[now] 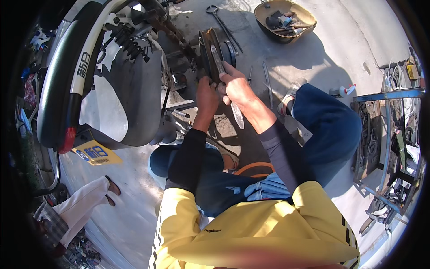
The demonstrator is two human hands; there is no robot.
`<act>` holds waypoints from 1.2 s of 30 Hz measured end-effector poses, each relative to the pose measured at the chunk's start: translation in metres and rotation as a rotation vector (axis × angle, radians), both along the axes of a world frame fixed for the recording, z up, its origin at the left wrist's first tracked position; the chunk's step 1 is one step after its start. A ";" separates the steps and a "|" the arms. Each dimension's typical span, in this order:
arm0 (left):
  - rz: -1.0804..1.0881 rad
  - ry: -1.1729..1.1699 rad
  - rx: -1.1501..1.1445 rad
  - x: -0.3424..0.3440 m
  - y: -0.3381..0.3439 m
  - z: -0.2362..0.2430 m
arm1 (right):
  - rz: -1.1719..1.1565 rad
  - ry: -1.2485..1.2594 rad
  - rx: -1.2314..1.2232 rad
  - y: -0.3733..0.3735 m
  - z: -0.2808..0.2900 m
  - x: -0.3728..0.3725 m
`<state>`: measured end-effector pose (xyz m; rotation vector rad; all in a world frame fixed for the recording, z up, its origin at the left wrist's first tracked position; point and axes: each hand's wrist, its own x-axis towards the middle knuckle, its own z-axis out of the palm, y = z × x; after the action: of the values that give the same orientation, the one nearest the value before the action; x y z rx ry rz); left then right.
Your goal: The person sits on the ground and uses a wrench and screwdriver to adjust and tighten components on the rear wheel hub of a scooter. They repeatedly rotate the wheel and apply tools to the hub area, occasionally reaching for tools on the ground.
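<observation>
My right hand [238,87] is wrapped round a flat metal tyre lever [237,115]. One end of the lever lies against a wheel rim [207,49], and the other slants down toward my lap. My left hand [207,97] is closed beside it at the rim's lower edge; what its fingers grip is hidden. The wheel stands upright next to the rear of a scooter [139,85], whose dark swingarm [168,29] and black spring shock absorber [127,42] show.
A basin [309,29] of tools stands at the far right. Long metal tools [226,27] lie beyond the wheel, and another bar [268,83] lies right. A blue metal rack [385,96] holds parts at the right. Another person's legs [87,208] show at lower left.
</observation>
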<state>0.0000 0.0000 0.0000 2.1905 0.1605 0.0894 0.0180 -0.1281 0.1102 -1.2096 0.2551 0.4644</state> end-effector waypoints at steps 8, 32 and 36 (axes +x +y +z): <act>0.042 -0.073 -0.018 0.009 0.012 0.015 | 0.023 -0.352 -0.580 0.000 -0.046 -0.075; 0.072 -0.116 -0.065 0.007 0.007 0.030 | -0.013 -0.042 0.079 0.012 0.001 -0.010; 0.076 -0.048 -0.069 0.006 0.008 0.037 | -0.104 -0.128 -0.081 0.024 -0.022 -0.045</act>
<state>0.0061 0.0077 0.0365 2.1114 0.2170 0.1761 -0.0270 -0.1042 0.0879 -1.2935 0.2271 0.2876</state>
